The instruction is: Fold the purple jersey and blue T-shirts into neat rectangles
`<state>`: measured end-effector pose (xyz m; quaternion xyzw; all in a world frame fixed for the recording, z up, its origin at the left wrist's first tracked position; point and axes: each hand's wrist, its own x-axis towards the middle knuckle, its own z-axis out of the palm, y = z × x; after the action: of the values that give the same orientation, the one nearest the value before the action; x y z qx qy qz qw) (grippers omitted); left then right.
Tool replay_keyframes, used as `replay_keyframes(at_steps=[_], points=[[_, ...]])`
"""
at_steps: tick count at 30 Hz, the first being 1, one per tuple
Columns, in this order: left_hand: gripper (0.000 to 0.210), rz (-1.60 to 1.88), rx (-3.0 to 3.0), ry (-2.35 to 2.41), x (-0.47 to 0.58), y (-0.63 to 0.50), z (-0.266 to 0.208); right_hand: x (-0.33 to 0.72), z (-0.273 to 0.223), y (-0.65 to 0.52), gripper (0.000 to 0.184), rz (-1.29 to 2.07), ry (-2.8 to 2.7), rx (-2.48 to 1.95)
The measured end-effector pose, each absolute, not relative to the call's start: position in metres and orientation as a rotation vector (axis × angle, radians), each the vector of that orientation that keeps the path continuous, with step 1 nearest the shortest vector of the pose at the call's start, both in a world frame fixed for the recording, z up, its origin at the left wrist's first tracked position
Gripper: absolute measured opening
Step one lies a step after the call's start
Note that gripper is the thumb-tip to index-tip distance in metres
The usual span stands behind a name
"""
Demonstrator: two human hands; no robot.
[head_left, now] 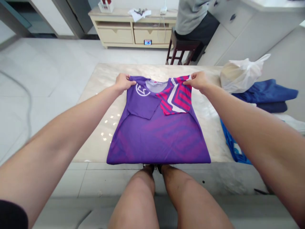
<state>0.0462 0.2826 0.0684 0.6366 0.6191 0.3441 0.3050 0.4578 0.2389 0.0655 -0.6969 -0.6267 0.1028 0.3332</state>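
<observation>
A purple T-shirt with pink and white patterning lies spread on the pale table, its collar toward the far side. Both sleeves are folded inward over the chest, and the hem reaches the table's near edge. My left hand pinches the shirt's far left shoulder corner between thumb and fingers. At the far right shoulder corner, my right hand grips the cloth in the same way. The fingers' undersides are hidden.
On the table's right are a white plastic bag, folded blue clothes and a bright blue garment, partly behind my right arm. Past the table, a person in grey sits on a dark stool near a cream cabinet.
</observation>
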Motion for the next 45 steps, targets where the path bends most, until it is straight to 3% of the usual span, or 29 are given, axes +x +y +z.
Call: replay_keyframes(at_steps=[2, 4, 7, 10, 16, 23, 27, 30, 35, 39, 45], points=[[0.033, 0.983, 1.874, 1.66, 0.053, 0.299, 0.092, 0.461, 0.088, 0.247, 0.063, 0.14, -1.608, -1.809], [0.045, 1.08, 2.073, 1.624, 0.055, 0.297, 0.116, 0.464, 0.111, 0.239, 0.063, 0.028, -1.619, -1.725], [0.038, 1.252, 2.235, 1.519, 0.044, 0.25, 0.131, 0.462, 0.128, 0.185, 0.047, -0.119, -1.676, -1.549], [0.024, 1.373, 2.238, 1.487, 0.017, 0.162, 0.11, 0.458, 0.112, 0.096, 0.028, -0.21, -1.693, -1.491], [0.01, 0.738, 2.437, 1.27, -0.035, 0.032, 0.04, 0.467, 0.036, -0.032, 0.021, 0.166, -2.057, -1.579], [0.018, 0.521, 2.45, 1.273, -0.048, 0.022, 0.044, 0.487, 0.024, -0.049, 0.023, 0.214, -2.125, -1.569], [0.013, 0.391, 2.455, 1.245, -0.042, 0.0, 0.076, 0.486, 0.04, -0.067, 0.018, 0.25, -2.175, -1.722], [0.019, 0.571, 2.358, 1.279, -0.025, -0.042, 0.116, 0.455, 0.072, -0.093, 0.027, 0.164, -1.956, -1.86], [0.025, 0.711, 2.127, 1.319, 0.028, -0.145, 0.173, 0.345, 0.145, -0.166, 0.037, 0.452, -1.797, -1.608], [0.024, 0.617, 2.312, 1.473, 0.062, -0.204, 0.177, 0.28, 0.166, -0.221, 0.032, 0.476, -1.831, -1.647], [0.023, 0.633, 2.466, 1.541, 0.069, -0.219, 0.175, 0.268, 0.16, -0.233, 0.028, 0.35, -1.741, -1.697]])
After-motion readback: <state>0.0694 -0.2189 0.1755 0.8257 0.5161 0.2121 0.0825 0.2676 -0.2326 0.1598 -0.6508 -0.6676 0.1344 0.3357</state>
